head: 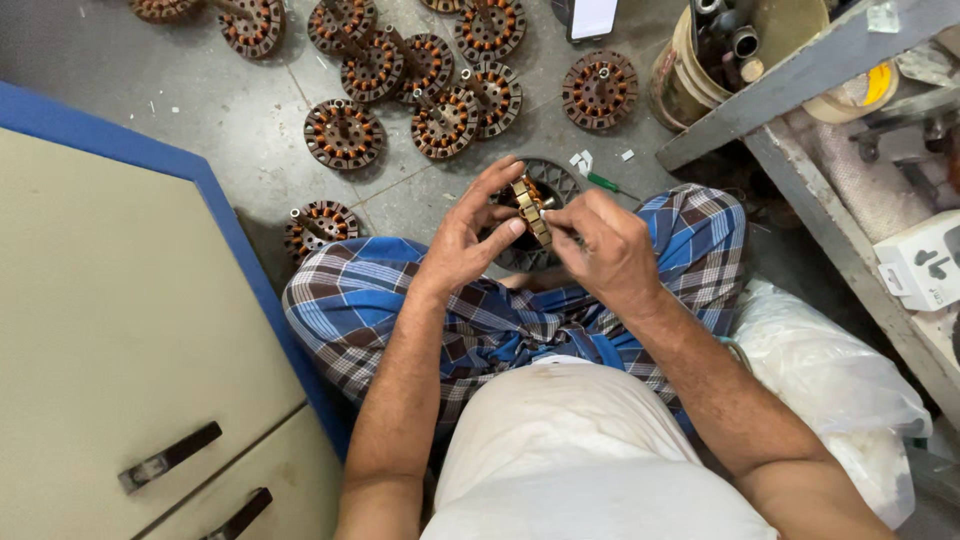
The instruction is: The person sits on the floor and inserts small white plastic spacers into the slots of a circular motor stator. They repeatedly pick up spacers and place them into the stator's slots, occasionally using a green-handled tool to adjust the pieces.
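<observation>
Both hands grip 1 round copper-wound motor stator (531, 208) held edge-on above the lap: left hand (470, 235) pinches its near rim, right hand (605, 250) closes on the other side. Tan plastic bucket (700, 70) (upper right, on the grey concrete floor (240, 110)) holds dark metal tubes (725, 35). More loose wound stators (343, 133) lie on the floor ahead.

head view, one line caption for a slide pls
Seated person's left hand and right hand hold a stator edge-on above the lap, more copper-wound stators on the floor.
</observation>
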